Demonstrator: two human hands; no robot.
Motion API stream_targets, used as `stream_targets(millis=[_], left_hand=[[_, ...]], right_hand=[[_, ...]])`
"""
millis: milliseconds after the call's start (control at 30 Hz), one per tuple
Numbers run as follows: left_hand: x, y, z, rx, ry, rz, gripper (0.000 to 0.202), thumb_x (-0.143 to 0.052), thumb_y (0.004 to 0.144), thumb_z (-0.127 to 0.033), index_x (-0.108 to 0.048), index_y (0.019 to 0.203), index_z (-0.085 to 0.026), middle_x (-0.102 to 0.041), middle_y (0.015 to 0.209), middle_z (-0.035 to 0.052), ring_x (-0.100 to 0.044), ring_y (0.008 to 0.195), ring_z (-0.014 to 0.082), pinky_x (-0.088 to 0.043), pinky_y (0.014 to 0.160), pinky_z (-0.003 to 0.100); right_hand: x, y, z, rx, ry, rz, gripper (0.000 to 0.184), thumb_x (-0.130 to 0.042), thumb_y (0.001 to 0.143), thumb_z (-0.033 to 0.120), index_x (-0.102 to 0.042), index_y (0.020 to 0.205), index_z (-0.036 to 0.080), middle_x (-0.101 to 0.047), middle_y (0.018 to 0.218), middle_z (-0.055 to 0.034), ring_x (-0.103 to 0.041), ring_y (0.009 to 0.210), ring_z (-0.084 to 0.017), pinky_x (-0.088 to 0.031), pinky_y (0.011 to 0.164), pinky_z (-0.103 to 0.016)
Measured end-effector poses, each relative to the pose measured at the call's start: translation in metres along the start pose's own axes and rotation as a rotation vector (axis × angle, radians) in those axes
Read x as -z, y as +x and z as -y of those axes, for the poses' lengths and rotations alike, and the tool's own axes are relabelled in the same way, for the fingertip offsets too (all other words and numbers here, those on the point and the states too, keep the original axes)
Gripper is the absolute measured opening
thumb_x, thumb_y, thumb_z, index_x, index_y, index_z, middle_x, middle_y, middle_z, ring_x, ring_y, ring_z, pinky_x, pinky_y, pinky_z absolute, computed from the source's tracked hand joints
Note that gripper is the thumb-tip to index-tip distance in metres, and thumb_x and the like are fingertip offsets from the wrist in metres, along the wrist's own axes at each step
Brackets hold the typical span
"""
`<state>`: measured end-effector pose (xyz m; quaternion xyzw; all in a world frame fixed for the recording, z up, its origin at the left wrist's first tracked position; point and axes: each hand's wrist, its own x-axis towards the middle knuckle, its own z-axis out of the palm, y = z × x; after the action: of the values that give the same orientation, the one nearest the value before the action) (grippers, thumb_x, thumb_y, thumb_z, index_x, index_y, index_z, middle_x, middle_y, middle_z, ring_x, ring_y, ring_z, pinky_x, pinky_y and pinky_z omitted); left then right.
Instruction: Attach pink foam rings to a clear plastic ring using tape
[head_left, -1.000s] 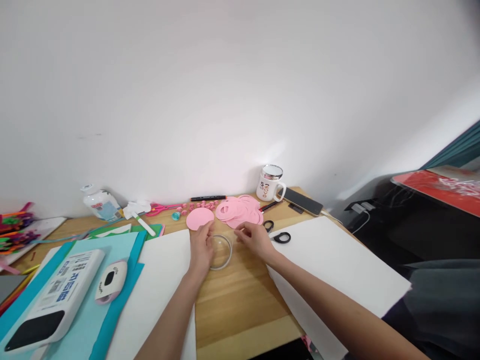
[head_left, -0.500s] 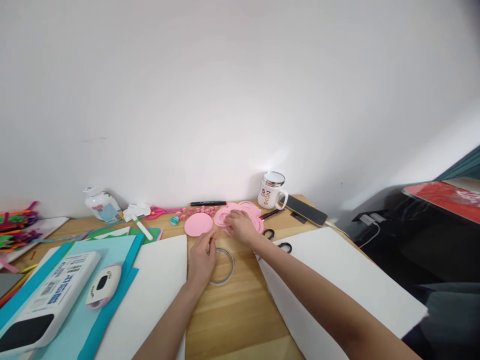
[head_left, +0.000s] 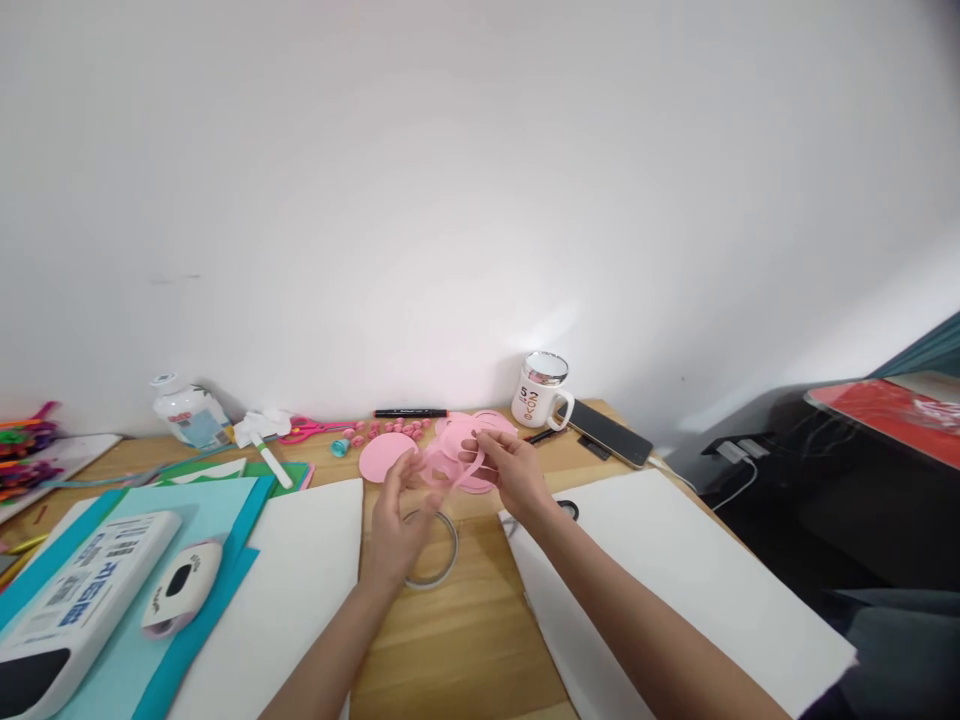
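My right hand pinches a curled strip of pink paper, raised a little over the table. My left hand is beside the strip's lower end, slightly blurred, with thumb and fingers apart. Whether the thumb touches the strip I cannot make out. Behind both hands lies a heap of pink paper spirals, partly covered by the right hand. A pink paper disc rests just beyond the left fingers. Below the hands is a roll of tape lying flat on the wooden table.
White sheets lie left and right, with black-handled scissors on the right one. Against the wall stand a white mug, a black marker, pink scissors and a bottle. A phone lies right.
My right hand has lifted a pink paper strip from the heap and moved slightly right and nearer. The left hand's fingers have spread from a closed pose.
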<state>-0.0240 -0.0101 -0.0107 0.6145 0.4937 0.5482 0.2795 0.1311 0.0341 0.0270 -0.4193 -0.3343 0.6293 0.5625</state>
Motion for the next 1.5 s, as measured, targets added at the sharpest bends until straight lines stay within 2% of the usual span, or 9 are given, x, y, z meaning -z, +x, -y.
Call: stream_targets(millis=[167, 333, 467, 600, 800, 1000, 1233, 1367, 1500], left_hand=[[-0.005, -0.003, -0.004, -0.175, 0.181, 0.067, 0.074, -0.069, 0.062, -0.041, -0.037, 0.125, -0.02, -0.046, 0.124, 0.0132, -0.047, 0.11, 0.0264, -0.044, 0.084, 0.037], [0.002, -0.004, -0.003, -0.22, 0.247, -0.057, 0.015, -0.055, 0.076, -0.029, -0.063, 0.087, -0.021, -0.064, 0.089, 0.0045, -0.058, 0.087, 0.019, -0.046, 0.079, 0.033], [0.011, -0.002, -0.004, -0.006, 0.151, -0.178, 0.014, -0.057, 0.074, -0.03, -0.065, 0.07, -0.019, -0.066, 0.07, 0.0008, -0.06, 0.067, 0.0152, -0.048, 0.065, 0.026], [0.013, 0.002, -0.01, 0.197, 0.041, -0.123, 0.023, -0.055, 0.074, -0.036, -0.066, 0.078, -0.016, -0.067, 0.067, 0.0022, -0.061, 0.061, 0.0152, -0.048, 0.059, 0.025], [0.008, -0.002, -0.016, -0.044, 0.189, -0.073, 0.044, -0.065, 0.065, -0.033, -0.058, 0.107, -0.02, -0.064, 0.103, 0.0066, -0.059, 0.092, 0.0205, -0.048, 0.078, 0.031], [0.007, -0.006, -0.009, -0.1, 0.267, -0.106, 0.016, -0.058, 0.074, -0.032, -0.065, 0.083, -0.02, -0.068, 0.081, 0.0032, -0.062, 0.073, 0.0158, -0.049, 0.066, 0.026], [0.005, -0.001, -0.005, 0.08, 0.11, -0.073, 0.019, -0.053, 0.077, -0.034, -0.061, 0.087, -0.019, -0.066, 0.075, 0.0026, -0.061, 0.066, 0.0146, -0.048, 0.059, 0.024], [0.004, -0.001, -0.009, 0.016, 0.109, -0.069, 0.022, -0.056, 0.076, -0.032, -0.061, 0.093, -0.019, -0.065, 0.086, 0.0038, -0.06, 0.075, 0.0145, -0.047, 0.065, 0.023], [0.004, -0.001, -0.013, -0.036, 0.168, -0.045, 0.016, -0.06, 0.072, -0.032, -0.065, 0.081, -0.019, -0.064, 0.074, 0.0007, -0.051, 0.053, 0.0093, -0.041, 0.05, 0.02]], right_hand=[[0.004, -0.006, -0.022, -0.166, 0.125, 0.015, 0.02, -0.067, 0.065, 0.027, -0.058, 0.074, 0.011, -0.067, 0.068, -0.006, -0.064, 0.059, -0.013, -0.049, 0.048, -0.018], [-0.005, -0.009, -0.038, -0.127, 0.18, 0.139, 0.04, -0.07, 0.062, 0.026, -0.054, 0.097, 0.017, -0.068, 0.073, -0.0025, -0.064, 0.063, -0.014, -0.053, 0.058, -0.024], [-0.003, -0.007, -0.043, -0.021, 0.131, 0.264, 0.032, -0.064, 0.069, 0.033, -0.057, 0.096, 0.017, -0.067, 0.086, -0.0052, -0.065, 0.067, -0.015, -0.053, 0.066, -0.03], [0.0, -0.006, -0.039, 0.082, 0.03, 0.359, 0.026, -0.063, 0.07, 0.034, -0.062, 0.089, 0.016, -0.067, 0.086, -0.0054, -0.064, 0.069, -0.015, -0.053, 0.07, -0.033], [0.002, -0.012, -0.04, 0.219, -0.257, 0.346, 0.024, -0.06, 0.072, 0.038, -0.065, 0.075, 0.015, -0.063, 0.065, -0.0024, -0.06, 0.063, -0.014, -0.052, 0.059, -0.027], [0.001, -0.015, -0.052, 0.342, -0.311, 0.272, 0.02, -0.06, 0.072, 0.035, -0.064, 0.074, 0.015, -0.06, 0.061, -0.0014, -0.055, 0.053, -0.011, -0.046, 0.053, -0.023], [-0.002, -0.01, -0.052, 0.331, -0.29, 0.273, 0.02, -0.062, 0.071, 0.035, -0.064, 0.073, 0.015, -0.06, 0.06, -0.0008, -0.054, 0.051, -0.011, -0.044, 0.05, -0.022], [0.001, -0.013, -0.049, 0.279, -0.253, 0.313, 0.022, -0.064, 0.069, 0.036, -0.064, 0.076, 0.015, -0.061, 0.061, -0.0008, -0.056, 0.053, -0.011, -0.046, 0.053, -0.024], [0.001, -0.018, -0.048, 0.239, -0.211, 0.305, 0.022, -0.065, 0.068, 0.037, -0.064, 0.073, 0.015, -0.06, 0.056, 0.0, -0.055, 0.05, -0.011, -0.047, 0.051, -0.023]])
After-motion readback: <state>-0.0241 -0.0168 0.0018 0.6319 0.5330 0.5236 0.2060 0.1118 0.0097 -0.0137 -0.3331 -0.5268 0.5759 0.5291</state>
